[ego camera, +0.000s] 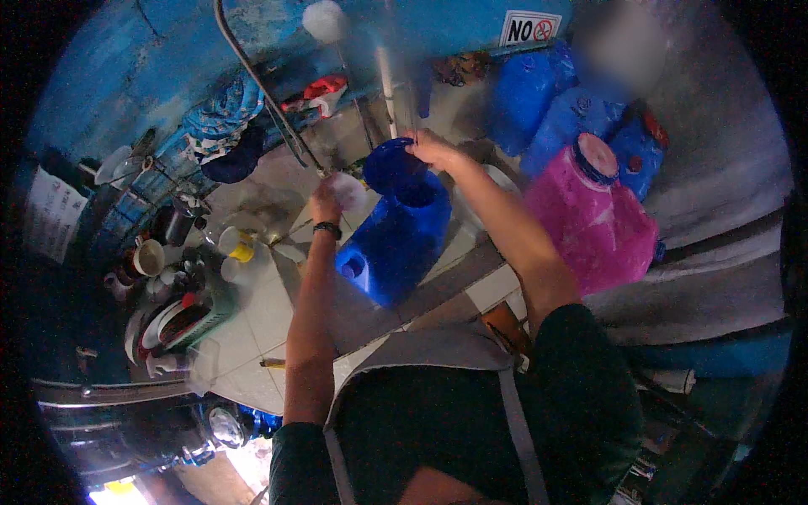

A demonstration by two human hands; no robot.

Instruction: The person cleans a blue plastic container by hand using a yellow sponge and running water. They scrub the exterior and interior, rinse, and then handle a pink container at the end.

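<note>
A blue plastic jug (404, 243) stands in front of me on the tiled surface, with a wide opening at its top and a small cap low on its near side. My right hand (432, 150) grips the rim of a dark blue round plastic piece (392, 165), perhaps a lid or strainer, just above and behind that opening. To the left of the jug, my left hand (326, 201) holds a pale pinkish, blurred thing (351, 192), possibly a scrubber or cup. The lower end of a thin metal pipe (271, 104) comes down right behind this hand.
A pink jug (593, 221) and several blue jugs (571, 117) crowd the right side. At left are a yellow-banded container (237, 245), a mug (149, 257) and a green dish rack (214, 309). A white pipe (386, 95) rises behind.
</note>
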